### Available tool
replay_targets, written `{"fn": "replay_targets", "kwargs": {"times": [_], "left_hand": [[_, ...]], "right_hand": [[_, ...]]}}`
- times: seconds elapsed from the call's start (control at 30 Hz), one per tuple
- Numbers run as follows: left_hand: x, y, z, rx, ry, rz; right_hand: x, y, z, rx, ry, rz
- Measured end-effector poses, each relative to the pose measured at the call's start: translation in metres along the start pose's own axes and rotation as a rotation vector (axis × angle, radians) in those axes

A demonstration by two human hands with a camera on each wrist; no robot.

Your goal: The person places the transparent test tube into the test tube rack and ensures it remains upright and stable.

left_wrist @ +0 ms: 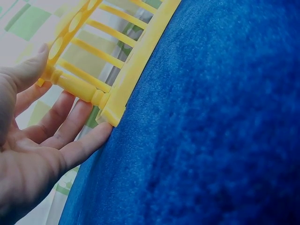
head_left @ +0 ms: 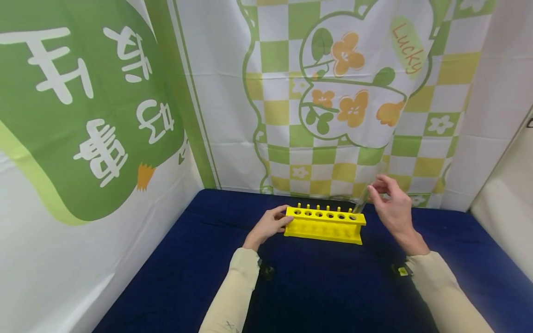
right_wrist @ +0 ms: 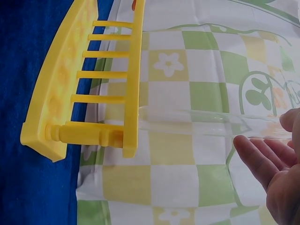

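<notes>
A yellow test tube rack [head_left: 322, 228] stands on the dark blue cloth, with a row of round holes along its top and upright pegs behind them. At its left end my left hand [head_left: 269, 224] grips it; in the left wrist view the thumb lies at the top plate and the fingers [left_wrist: 70, 119] reach around the end post to the base. My right hand [head_left: 394, 208] pinches a clear glass test tube [right_wrist: 197, 124] between thumb and fingers. The tube slants, its lower end right at the rightmost hole of the rack.
Dark blue cloth [head_left: 316, 282] covers the table. Behind it hangs a green, white and yellow checked curtain [head_left: 275, 113], and a printed green and white curtain [head_left: 125, 249] closes the left side. A pale panel [head_left: 505, 194] stands at the right.
</notes>
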State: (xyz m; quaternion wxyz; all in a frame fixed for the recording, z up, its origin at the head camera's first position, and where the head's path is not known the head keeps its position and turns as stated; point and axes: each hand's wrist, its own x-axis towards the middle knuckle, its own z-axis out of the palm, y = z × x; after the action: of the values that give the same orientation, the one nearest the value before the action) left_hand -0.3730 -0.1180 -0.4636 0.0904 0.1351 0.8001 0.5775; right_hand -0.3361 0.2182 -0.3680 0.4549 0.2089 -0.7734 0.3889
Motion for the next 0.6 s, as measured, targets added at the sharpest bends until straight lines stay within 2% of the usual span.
{"fn": "replay_targets", "kwargs": {"times": [0.3,0.6], "left_hand": [[-0.0003,-0.0007,0.0005,0.006,0.012,-0.003],[-0.0022,0.0007,0.0006,-0.013,0.009,0.001]], "right_hand": [[-0.0024,-0.0009,0.005,0.002,-0.019,-0.016],[-0.0054,-0.0017,0.008,-0.061,-0.041,-0.028]]}}
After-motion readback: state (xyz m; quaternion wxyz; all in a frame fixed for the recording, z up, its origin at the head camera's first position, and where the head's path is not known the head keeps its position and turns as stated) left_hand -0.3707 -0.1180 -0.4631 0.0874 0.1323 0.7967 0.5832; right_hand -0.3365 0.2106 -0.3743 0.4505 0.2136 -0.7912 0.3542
